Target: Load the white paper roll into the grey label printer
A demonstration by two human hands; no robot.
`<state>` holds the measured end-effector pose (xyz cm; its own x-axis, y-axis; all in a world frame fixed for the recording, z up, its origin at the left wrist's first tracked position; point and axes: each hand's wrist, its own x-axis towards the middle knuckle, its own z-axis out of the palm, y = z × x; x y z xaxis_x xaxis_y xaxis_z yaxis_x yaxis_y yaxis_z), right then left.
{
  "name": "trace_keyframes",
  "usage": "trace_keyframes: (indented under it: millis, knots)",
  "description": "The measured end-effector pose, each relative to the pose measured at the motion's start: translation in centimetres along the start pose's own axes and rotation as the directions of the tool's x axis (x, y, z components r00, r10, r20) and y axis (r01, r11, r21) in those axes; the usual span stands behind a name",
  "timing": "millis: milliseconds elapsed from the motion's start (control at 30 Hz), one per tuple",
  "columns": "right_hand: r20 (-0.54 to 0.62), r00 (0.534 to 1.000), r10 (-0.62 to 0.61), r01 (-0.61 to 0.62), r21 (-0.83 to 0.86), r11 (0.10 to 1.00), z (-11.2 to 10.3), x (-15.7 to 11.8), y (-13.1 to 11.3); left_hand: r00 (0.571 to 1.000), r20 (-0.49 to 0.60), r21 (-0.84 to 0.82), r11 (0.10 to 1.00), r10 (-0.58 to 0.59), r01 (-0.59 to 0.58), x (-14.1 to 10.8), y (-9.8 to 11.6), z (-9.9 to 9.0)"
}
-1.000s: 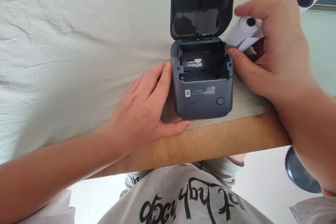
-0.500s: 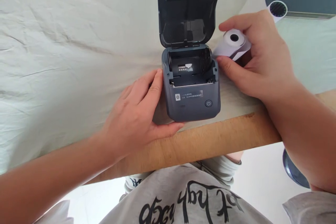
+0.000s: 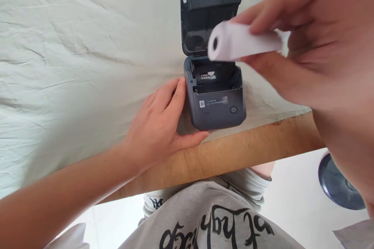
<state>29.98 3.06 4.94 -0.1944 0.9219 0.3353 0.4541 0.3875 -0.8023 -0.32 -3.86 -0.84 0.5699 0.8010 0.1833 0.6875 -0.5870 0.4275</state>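
Note:
A dark blue-grey label printer stands near the table's front edge, its black lid swung up and the paper bay exposed. My left hand rests against the printer's left side and lower corner, fingers apart, thumb along the front. Between the thumb and fingers of my right hand is a white paper roll with a dark core hole. The roll is raised above the right part of the bay and covers the hinge area there. My right hand is large and slightly blurred, close to the camera.
A pale wrinkled cloth covers the table, with a bare wooden edge along the front. Below it, at the right, a dark round object is on the floor. Part of a small metallic item shows behind my right hand.
My right hand has lifted the paper roll from beside the printer, up and leftward over the bay. The phone-like object at the upper right is now hidden. My left hand remains at the printer.

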Motion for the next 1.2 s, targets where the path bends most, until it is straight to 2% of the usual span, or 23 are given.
trace_keyframes:
  millis: [67, 100, 167, 233, 300, 433, 600, 767, 933, 1067, 1200]
  knots:
    - [0.155, 0.985, -0.081, 0.114, -0.215, 0.970, 0.8, 0.7, -0.3, 1.000, -0.003, 0.007, 1.000, -0.007, 0.007, -0.1, 0.1, 0.1]
    - [0.207, 0.973, -0.100, 0.155, -0.269, 0.951, 1.3, 0.9, -0.2, 1.000, -0.009, 0.013, 1.000, -0.006, 0.006, -0.1, 0.1, 0.3]
    - [0.229, 0.961, -0.152, 0.208, -0.244, 0.947, 2.2, 1.0, 0.5, 1.000, -0.024, 0.034, 0.999, 0.005, -0.004, -0.2, 0.3, 0.5]
    - [0.206, 0.949, -0.240, 0.275, -0.162, 0.948, 3.0, 0.8, 1.4, 0.998, -0.053, 0.064, 0.998, 0.021, -0.018, -0.2, 0.5, 0.8]
    - [0.126, 0.944, -0.305, 0.316, -0.081, 0.945, 3.5, 0.4, 2.1, 0.996, -0.074, 0.087, 0.996, 0.040, -0.034, -0.1, 0.7, 0.8]
    - [-0.006, 0.947, -0.321, 0.321, 0.060, 0.945, 4.0, 0.1, 2.8, 0.993, -0.092, 0.106, 0.992, 0.072, -0.062, 0.1, 1.0, 0.7]
    - [0.021, 0.938, -0.345, 0.344, 0.051, 0.938, 3.9, 0.5, 3.2, 0.987, -0.128, 0.143, 0.986, 0.100, -0.082, 0.2, 1.3, 1.2]
    - [0.028, 0.944, -0.328, 0.326, 0.040, 0.944, 3.9, 0.3, 3.7, 0.981, -0.187, 0.137, 0.990, 0.044, -0.018, 0.1, 1.6, 1.8]
    - [0.121, 0.916, -0.382, 0.376, 0.071, 0.924, 3.3, -0.5, 4.0, 0.985, -0.161, 0.124, 0.991, 0.063, -0.043, 0.1, 1.5, 1.6]
    - [0.295, 0.882, -0.369, 0.364, 0.073, 0.929, 2.3, -0.8, 3.3, 0.985, -0.163, 0.108, 0.993, 0.061, -0.043, 0.2, 1.5, 1.2]
    - [0.420, 0.820, -0.389, 0.380, 0.109, 0.918, 1.8, -0.7, 3.2, 0.982, -0.179, 0.070, 0.997, 0.051, -0.039, 0.1, 1.4, 1.3]
